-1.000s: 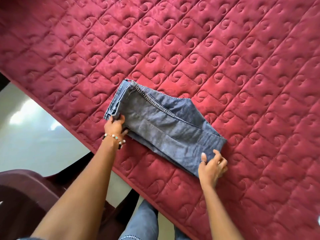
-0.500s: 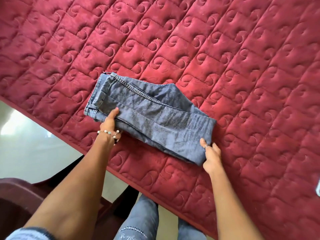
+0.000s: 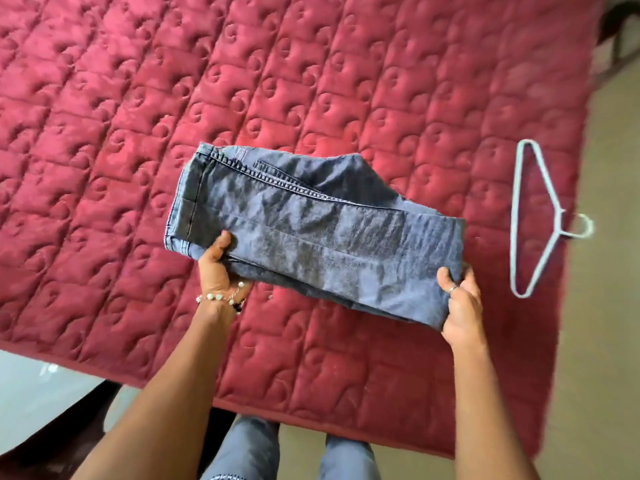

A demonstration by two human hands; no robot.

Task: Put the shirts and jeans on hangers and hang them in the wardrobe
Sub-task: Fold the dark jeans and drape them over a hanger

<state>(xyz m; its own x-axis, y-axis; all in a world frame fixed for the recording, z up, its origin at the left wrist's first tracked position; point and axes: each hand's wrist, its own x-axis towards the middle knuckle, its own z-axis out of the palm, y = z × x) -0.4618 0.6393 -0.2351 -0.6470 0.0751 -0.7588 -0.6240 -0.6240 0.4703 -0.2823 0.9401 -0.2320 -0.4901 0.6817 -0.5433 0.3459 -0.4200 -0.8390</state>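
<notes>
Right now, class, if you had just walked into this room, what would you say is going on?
A person stands at a bed with a red quilted cover, holding folded blue jeans with both hands. The left hand grips the near edge by the waistband end; the right hand grips the other end. A pale hanger lies untouched on the cover to the right, near the bed's edge. The jeans are not on it yet, and no wardrobe is in view.

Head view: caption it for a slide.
Both hands, left and right, grip folded jeans above a red quilt; hanger nearby.
</notes>
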